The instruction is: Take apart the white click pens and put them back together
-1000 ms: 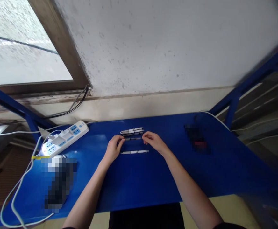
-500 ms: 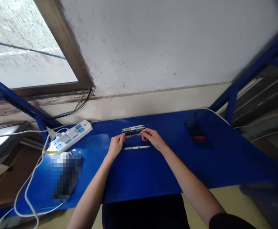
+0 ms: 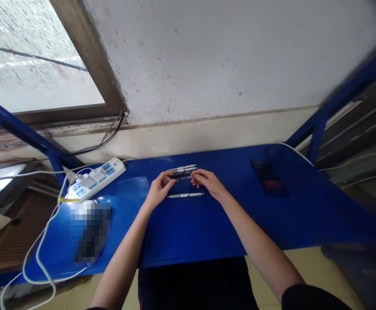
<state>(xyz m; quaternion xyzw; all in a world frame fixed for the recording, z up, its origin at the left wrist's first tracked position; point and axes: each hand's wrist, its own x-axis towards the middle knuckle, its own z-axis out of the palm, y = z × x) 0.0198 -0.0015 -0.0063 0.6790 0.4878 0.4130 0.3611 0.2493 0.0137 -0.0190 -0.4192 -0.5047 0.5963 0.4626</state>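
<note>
Dark pen [image 3: 183, 178] pinched between left hand [image 3: 158, 192] and right hand [image 3: 208, 182]

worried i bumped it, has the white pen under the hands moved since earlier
No, the white pen holds the same place relative to the power strip; both shifted together in the view, so only the head camera moved.

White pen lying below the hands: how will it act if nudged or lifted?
The white pen looks slim and round, so it will probably roll if pushed sideways on the glossy blue tabletop. It is likely light and stiff. Its smooth barrel may slip unless pinched firmly.
</note>
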